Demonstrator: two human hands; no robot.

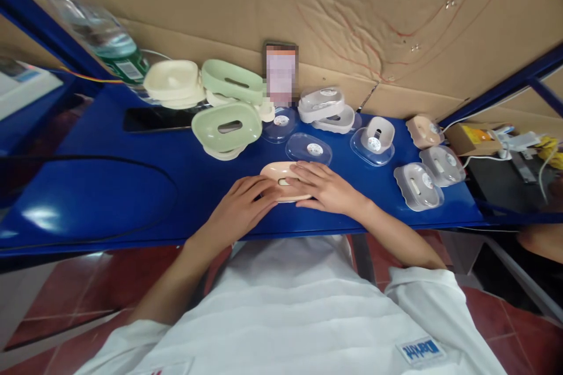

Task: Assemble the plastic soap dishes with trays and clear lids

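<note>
A peach soap dish with a slot in its middle lies at the front of the blue table, between my hands. My left hand grips its left end, fingers reaching over the dish toward the slot. From the other side my right hand holds the right end, with fingers laid across the top and the thumb along the near rim. Just beyond the dish are a clear lid with a round sticker and a second clear lid. My hands hide part of the dish's rim.
Green soap dishes and cream ones stand stacked at the back left, beside a water bottle. A phone leans on the cardboard wall. Grey lidded dishes sit at the right. A cable crosses the left side.
</note>
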